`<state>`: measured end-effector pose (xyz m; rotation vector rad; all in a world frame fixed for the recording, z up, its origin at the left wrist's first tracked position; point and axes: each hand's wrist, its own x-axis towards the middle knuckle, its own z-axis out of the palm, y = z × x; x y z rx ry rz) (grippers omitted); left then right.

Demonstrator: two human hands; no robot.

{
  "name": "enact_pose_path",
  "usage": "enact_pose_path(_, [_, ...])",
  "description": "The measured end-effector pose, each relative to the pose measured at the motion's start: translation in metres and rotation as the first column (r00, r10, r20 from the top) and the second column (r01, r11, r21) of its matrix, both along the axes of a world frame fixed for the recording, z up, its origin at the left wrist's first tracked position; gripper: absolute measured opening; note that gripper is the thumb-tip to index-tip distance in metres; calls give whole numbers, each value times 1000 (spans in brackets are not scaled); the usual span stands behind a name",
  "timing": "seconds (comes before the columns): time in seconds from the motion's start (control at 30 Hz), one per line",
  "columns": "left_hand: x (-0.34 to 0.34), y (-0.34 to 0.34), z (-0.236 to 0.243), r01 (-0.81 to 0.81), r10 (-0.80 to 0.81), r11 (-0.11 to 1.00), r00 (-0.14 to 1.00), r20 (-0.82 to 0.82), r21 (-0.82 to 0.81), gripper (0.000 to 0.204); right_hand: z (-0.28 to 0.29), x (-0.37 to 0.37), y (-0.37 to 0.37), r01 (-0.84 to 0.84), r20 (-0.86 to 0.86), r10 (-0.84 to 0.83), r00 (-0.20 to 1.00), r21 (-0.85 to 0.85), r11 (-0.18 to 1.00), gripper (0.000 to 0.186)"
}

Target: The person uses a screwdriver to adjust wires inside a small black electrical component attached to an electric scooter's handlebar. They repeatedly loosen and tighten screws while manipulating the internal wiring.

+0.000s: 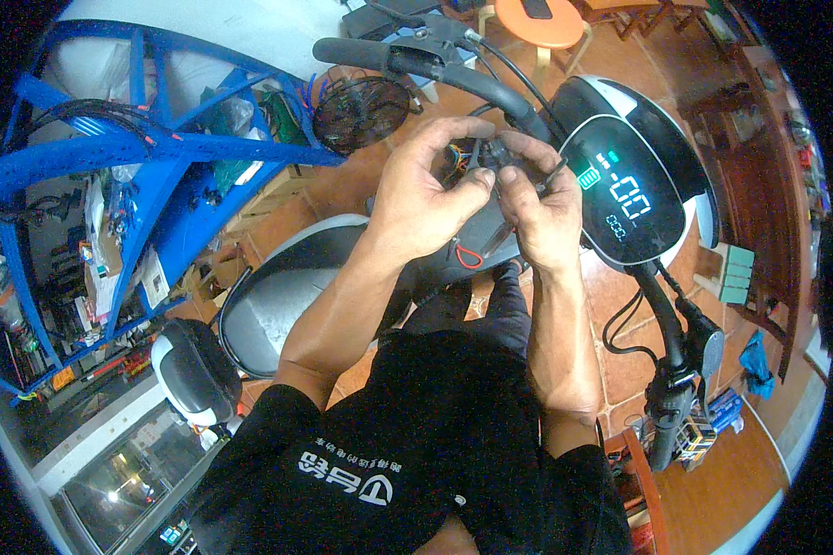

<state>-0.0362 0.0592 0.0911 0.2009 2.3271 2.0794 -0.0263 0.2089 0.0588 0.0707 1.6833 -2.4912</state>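
Both hands meet above an electric scooter, just below its handlebar (435,69). My left hand (435,190) has its thumb and fingers closed round one side of a small black part (493,155). On the other side, my right hand (544,199) pinches the same part between thumb and fingers. Thin coloured wires (455,162) show inside the curve of my left hand. The part's exact kind is hard to make out, since fingers cover much of it. Close to my right hand is the lit round-cornered dashboard display (626,188). A red loop (469,257) hangs beneath my hands.
The black scooter seat (292,287) lies to the left, with a backrest (194,370) behind it. A blue metal shelf (157,148) full of parts fills the far left. At the back stand a fan (361,111) and an orange stool (539,23). The right handlebar grip (665,416) reaches toward me.
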Motion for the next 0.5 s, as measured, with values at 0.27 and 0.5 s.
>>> enact_pose_path(0.27, [-3, -2, -2, 51, -51, 999, 996, 70, 7, 31, 6, 2, -4, 70, -23, -71, 997, -34, 997, 33])
enact_pose_path(0.5, [-6, -2, 1, -13, -72, 953, 961, 268, 304, 25, 14, 1, -12, 180, -140, -162, 977, 123, 976, 31])
